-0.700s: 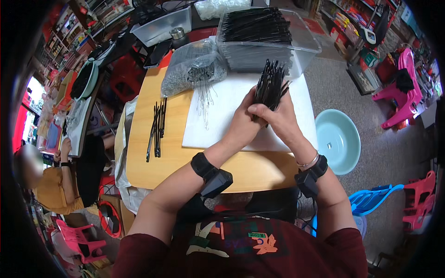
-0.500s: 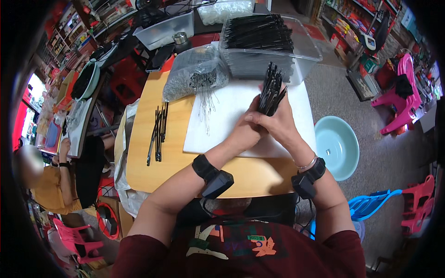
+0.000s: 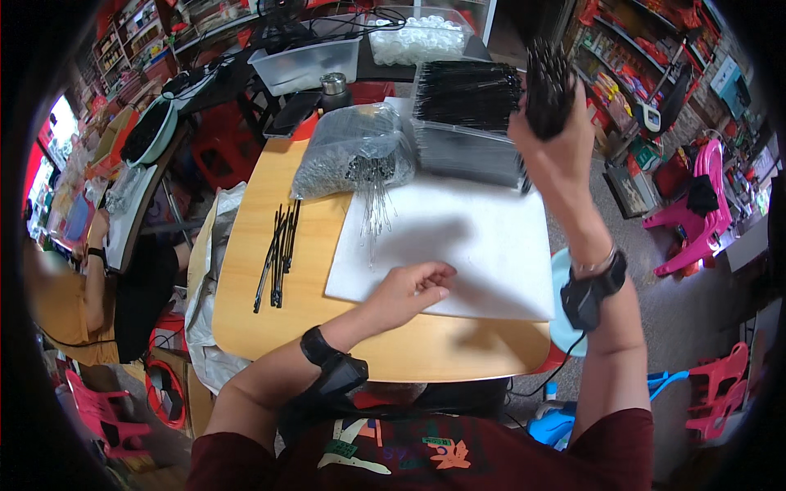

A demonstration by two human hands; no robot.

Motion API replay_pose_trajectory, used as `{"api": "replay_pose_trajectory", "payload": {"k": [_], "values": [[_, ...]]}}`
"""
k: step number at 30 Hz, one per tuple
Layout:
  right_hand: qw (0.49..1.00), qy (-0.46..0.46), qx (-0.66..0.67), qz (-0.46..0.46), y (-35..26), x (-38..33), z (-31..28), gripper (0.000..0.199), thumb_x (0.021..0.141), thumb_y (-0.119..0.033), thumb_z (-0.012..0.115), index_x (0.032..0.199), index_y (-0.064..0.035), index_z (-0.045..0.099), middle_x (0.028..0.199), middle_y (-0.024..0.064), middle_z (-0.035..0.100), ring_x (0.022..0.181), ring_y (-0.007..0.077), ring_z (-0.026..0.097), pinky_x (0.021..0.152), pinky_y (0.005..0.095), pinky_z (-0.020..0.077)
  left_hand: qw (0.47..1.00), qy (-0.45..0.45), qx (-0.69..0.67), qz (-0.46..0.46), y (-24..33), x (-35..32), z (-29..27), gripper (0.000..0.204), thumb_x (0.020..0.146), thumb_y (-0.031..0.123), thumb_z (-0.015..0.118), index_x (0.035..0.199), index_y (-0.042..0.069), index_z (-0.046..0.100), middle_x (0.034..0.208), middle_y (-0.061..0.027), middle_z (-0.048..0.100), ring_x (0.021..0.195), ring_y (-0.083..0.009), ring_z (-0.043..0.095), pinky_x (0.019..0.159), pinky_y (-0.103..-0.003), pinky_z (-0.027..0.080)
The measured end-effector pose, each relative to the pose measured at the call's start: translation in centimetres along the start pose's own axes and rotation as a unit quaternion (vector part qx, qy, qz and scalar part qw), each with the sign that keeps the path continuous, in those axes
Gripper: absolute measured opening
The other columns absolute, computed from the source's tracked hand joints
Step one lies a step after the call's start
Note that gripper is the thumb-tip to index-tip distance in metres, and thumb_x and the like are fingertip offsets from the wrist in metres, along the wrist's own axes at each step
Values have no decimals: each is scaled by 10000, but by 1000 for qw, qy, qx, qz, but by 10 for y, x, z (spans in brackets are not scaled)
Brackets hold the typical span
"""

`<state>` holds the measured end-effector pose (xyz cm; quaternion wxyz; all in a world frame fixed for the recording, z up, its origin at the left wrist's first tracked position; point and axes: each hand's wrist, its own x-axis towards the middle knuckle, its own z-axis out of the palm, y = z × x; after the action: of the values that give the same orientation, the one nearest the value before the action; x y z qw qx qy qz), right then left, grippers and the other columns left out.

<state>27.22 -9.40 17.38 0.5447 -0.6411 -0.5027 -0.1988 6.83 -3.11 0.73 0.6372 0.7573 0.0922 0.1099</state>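
While raised, right hand (image 3: 555,151) gripping black sticks (image 3: 547,78) above table edge (image 3: 536,360).

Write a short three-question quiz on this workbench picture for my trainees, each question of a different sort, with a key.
1. True or false: the right hand is raised and grips a bundle of black sticks.
2. What does the left hand rest on? A) the white sheet B) the clear bag C) the tray of sticks
3. Fill in: a few loose black sticks lie on the bare wooden table to the ____ of the white sheet.

Key: 1 true; 2 A; 3 left.
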Motion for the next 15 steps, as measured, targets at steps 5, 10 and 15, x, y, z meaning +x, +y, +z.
{"api": "replay_pose_trajectory", "payload": {"k": [5, 10, 15], "values": [[955, -30, -220, -199, 46, 81, 37, 523, 652, -103, 740, 1111, -52, 494, 954, 161, 625, 886, 354, 602, 749, 385, 489, 994, -3, 106, 37, -3, 1, 5, 230, 874, 123, 575, 1077, 17, 592, 911, -93, 625, 840, -160, 609, 742, -272, 484], [892, -247, -337, -171, 113, 121, 78, 598, 668, -270, 766, 1151, -41, 498, 1046, 171, 591, 1013, 341, 554, 848, 406, 444, 992, -36, 99, 65, -9, 2, 0, 199, 890, 121, 552, 1056, 23, 601, 906, -92, 614, 805, -171, 603, 714, -281, 482], [801, -480, -358, 8, 131, 116, 102, 1014, 657, -722, 625, 1391, -77, 356, 1392, 212, 385, 1339, 370, 274, 1101, 476, 213, 990, -35, 101, 89, -11, 1, -3, 186, 901, 123, 540, 1044, 24, 607, 901, -92, 616, 795, -191, 607, 698, -288, 481]]}}
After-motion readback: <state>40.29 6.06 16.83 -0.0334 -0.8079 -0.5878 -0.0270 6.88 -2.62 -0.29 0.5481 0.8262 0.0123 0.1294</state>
